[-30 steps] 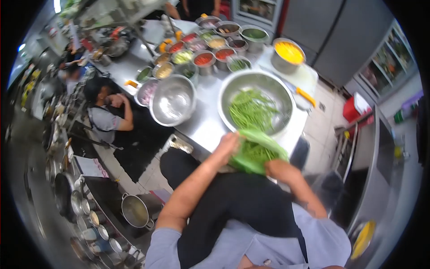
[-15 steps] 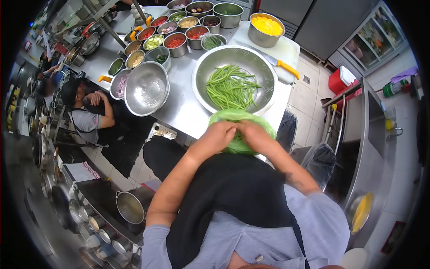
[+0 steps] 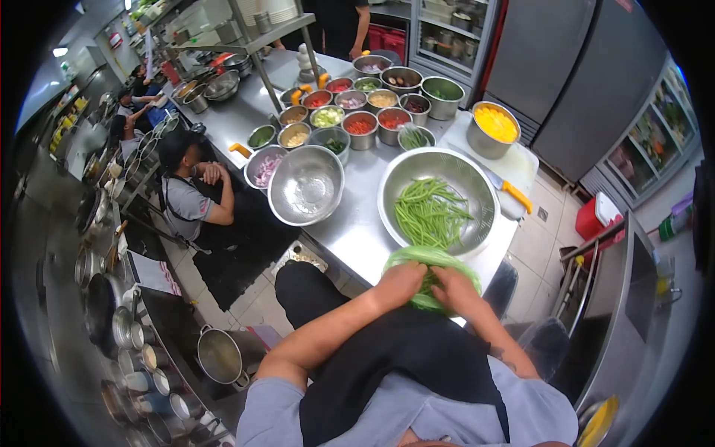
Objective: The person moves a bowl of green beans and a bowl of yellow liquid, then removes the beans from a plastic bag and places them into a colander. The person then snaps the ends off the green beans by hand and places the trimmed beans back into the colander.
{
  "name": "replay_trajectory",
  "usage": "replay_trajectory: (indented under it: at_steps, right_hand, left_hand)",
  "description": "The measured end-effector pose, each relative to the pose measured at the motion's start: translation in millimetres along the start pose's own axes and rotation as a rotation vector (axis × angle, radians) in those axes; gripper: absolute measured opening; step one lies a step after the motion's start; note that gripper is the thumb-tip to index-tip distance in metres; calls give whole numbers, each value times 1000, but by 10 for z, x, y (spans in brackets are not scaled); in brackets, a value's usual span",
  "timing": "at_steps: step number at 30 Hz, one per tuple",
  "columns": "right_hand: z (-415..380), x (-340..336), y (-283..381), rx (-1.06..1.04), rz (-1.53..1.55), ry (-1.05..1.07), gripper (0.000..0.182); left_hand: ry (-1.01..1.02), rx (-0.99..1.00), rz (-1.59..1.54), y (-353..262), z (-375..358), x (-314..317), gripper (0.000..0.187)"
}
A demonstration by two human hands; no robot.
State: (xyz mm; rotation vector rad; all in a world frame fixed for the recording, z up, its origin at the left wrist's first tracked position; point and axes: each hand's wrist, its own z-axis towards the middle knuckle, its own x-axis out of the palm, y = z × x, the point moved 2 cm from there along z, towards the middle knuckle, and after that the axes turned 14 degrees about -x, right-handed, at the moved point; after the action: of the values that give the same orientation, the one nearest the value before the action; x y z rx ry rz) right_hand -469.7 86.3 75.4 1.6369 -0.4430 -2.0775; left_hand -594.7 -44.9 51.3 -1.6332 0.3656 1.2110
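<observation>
At the table's near edge, close to my apron, lies a light green plastic bag (image 3: 441,258), its mouth spread around a heap of green beans (image 3: 427,281). Both hands work at this opening, fingertips close together. My left hand (image 3: 402,284) is closed, pinching at the beans; my right hand (image 3: 456,290) has its fingers bent and pressed together there too. Single beans between the fingers are too small to tell apart. Just beyond the bag stands a wide perforated steel colander (image 3: 482,190), with more green beans (image 3: 432,212) piled in its middle.
An orange-handled knife (image 3: 515,195) lies on a white cutting board (image 3: 526,165), beside a pot of yellow pieces (image 3: 494,125). Left of the colander is a steel bowl (image 3: 305,186). Several containers of chopped vegetables (image 3: 363,128) stand behind. A co-worker (image 3: 190,194) is at the left.
My view has tilted up and shifted left, so things appear lower and further right. My hands stay at the bag's mouth; the fingertips sit slightly further apart.
</observation>
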Motion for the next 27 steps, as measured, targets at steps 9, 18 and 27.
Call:
replay_trajectory:
  at_steps: [9,18,27]
  right_hand:
    - [85,-162,84,23,356,-119,27]
    - [39,-227,36,-30,253,-102,16]
    - [-21,-91,-46,188,646,-159,19]
  left_hand:
    - [-2,24,-601,-309,65,-402,11]
    - [131,-127,-755,-177,22,-322,15]
    - [140,-172,-825,-176,-18,-358,17]
